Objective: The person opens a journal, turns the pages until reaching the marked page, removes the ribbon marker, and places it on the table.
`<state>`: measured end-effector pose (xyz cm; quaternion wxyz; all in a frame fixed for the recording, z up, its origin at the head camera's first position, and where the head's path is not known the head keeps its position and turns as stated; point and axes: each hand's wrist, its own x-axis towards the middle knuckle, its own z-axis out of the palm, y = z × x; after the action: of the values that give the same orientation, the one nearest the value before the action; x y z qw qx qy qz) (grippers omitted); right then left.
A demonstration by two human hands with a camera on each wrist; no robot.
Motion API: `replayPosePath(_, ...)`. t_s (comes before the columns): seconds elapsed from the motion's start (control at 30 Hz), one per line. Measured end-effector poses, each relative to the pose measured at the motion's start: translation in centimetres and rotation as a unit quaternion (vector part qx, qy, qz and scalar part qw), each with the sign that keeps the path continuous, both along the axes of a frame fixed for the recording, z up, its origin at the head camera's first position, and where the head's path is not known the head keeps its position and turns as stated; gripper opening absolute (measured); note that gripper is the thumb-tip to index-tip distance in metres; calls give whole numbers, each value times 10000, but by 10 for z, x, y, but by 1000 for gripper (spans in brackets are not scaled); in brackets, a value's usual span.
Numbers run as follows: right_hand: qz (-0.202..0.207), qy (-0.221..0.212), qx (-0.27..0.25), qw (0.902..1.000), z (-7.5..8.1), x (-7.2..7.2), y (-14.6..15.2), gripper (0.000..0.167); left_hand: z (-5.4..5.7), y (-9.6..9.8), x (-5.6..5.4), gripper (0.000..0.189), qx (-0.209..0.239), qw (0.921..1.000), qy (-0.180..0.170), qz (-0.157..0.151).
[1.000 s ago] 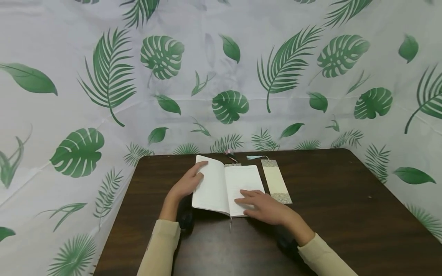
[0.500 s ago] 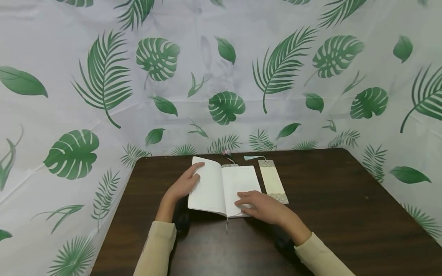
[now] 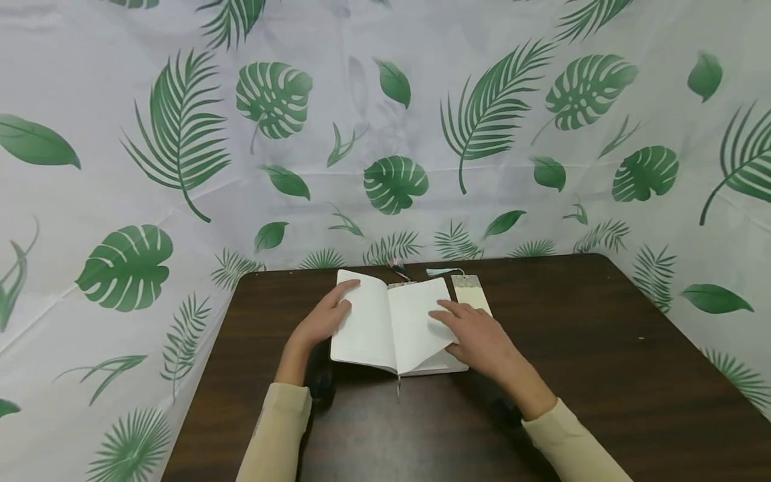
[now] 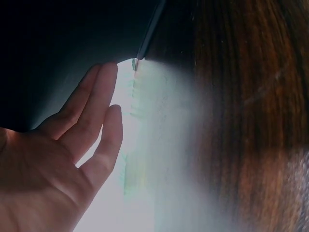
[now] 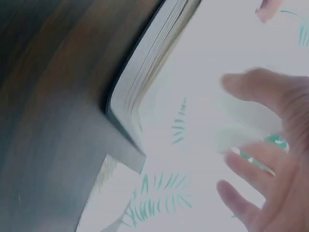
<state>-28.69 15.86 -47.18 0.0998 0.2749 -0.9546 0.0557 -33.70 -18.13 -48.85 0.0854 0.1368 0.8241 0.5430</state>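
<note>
An open notebook [image 3: 363,328] with blank white pages lies on the table, its left half tilted up. My left hand [image 3: 319,323] holds that side: thumb and index finger lie on the page, while the left wrist view shows the other fingers [image 4: 107,101] nearly straight under the dark cover [image 4: 72,29]. At the right edge, my right hand [image 3: 482,338] pinches a page [image 3: 421,321] whose lower corner is lifted. Thumb and fingers stand on opposite sides of it in the right wrist view, where the hand [image 5: 285,159] is blurred.
A cream bookmark [image 3: 472,292] with a pale blue tassel [image 3: 442,272] lies right of the notebook, partly behind my right hand. Another tasselled bookmark [image 3: 400,284] shows behind the notebook. A ribbon [image 3: 398,388] hangs from the spine over the dark wooden table [image 3: 602,375]. Leaf-patterned cloth [image 3: 337,100] hangs behind.
My right hand has moved up and right from the right page to its outer edge, and a page corner now lifts there. The left hand keeps its place on the notebook.
</note>
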Motion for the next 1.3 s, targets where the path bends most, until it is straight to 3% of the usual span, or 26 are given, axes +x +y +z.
replayPosePath(0.13, -481, 106, -936, 9944, 0, 2, -5, 100, 1, 0, 2, 55, -76, 9999, 99, -84)
replayPosePath(0.27, -647, -458, -1494, 9856, -3, 11, -21, 90, 0, 0, 2, 47, -58, 9997, 185, -157)
replayPosePath(0.33, -499, -775, -1430, 9854, -6, 17, -30, 78, 0, 0, 1, 47, 73, 9998, 119, -147)
replayPosePath(0.43, -192, -1128, -1204, 9861, -11, 26, -42, 66, 1, 2, 1, 62, 339, 9993, -186, 8)
replayPosePath(0.53, 148, -1305, -980, 9865, -16, 32, -48, 64, 4, 4, 2, 85, 544, 9971, -494, 192)
replayPosePath(0.7, 677, -1671, -704, 9811, -22, 36, -47, 67, 6, 4, 2, 97, 566, 9948, -794, 282)
replayPosePath(0.8, 817, -1865, -512, 9777, -21, 37, -45, 69, 5, 3, 2, 93, 430, 9959, -769, 222)
replayPosePath(1.03, 812, -2306, -282, 9692, -15, 33, -33, 65, 1, -4, 2, 52, 97, 9995, -279, -121)
replayPosePath(1.3, 745, -2091, -28, 9750, -12, 18, -17, 64, 0, -7, 2, 47, 213, 9994, -146, -239)
